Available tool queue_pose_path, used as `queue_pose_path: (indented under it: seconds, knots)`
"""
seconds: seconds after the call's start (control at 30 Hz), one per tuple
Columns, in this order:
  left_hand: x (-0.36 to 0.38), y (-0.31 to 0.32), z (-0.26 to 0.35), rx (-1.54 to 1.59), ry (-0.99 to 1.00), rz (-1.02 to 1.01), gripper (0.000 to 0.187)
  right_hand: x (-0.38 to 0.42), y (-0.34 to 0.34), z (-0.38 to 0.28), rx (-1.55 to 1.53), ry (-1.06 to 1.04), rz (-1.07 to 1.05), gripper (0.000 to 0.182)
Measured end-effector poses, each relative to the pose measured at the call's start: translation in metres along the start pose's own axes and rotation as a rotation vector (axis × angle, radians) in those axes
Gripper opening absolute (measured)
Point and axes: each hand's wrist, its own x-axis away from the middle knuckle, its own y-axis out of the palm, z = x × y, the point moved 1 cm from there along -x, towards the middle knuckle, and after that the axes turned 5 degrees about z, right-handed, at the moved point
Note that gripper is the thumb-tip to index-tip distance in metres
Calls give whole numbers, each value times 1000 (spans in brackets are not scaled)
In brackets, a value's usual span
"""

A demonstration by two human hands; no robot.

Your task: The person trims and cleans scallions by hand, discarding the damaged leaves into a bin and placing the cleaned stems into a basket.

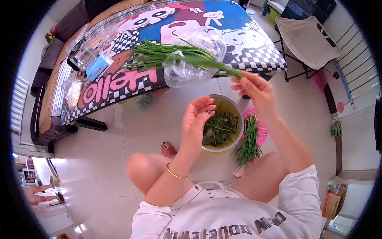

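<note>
A bunch of long green garlic chives lies on a clear plastic bag at the table's near edge. My right hand pinches chives by their pale ends, at the bag's right side. My left hand hovers above the left rim of a waste bin, its fingers loosely curled and thumb apart, with nothing visible between them. Green scraps lie inside the bin on a yellow liner. Beside it, more chives rest on a pink plastic basket on the floor.
The table has a cartoon cover and carries a blue packet, a glass container and a bagged white item. Under it stands a pale basket. A folding chair is at the back right, a cardboard box lower right.
</note>
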Motion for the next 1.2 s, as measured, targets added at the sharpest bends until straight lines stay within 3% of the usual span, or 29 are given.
queue_pose_path:
  seconds: [0.17, 0.23, 0.37, 0.4, 0.5, 0.6, 0.7, 0.8, 1.0, 1.2]
  knots:
    - [4, 3, -6, 51, -121, -142, 40, 41, -15, 25, 182, -49, -108, 25]
    - [7, 7, -7, 90, -180, -109, 35, 51, -20, 30, 431, -133, -165, 24]
    - [9, 0, -18, 50, -193, -18, 25, 54, -17, 38, 449, -248, -237, 22]
    - [8, -1, -19, 30, -193, 18, 22, 52, -23, 47, 467, -315, -290, 30]
    - [6, -4, -22, -19, -175, 88, 17, 53, -17, 47, 262, -125, -200, 41]
    - [3, -8, -21, -101, -116, 97, 16, 48, -19, 47, 327, -82, -280, 50]
    - [5, -10, -22, -180, -61, 85, 16, 43, -18, 56, 403, -106, -246, 38]
    - [4, -16, -25, -279, 5, 72, 16, 34, -21, 73, 520, -303, -312, 26]
    - [5, -20, -27, -361, 28, 102, 16, 34, -15, 80, 482, -226, -216, 13]
    - [1, -31, -24, -366, 53, 193, 14, 31, -17, 85, 637, -291, -164, 6]
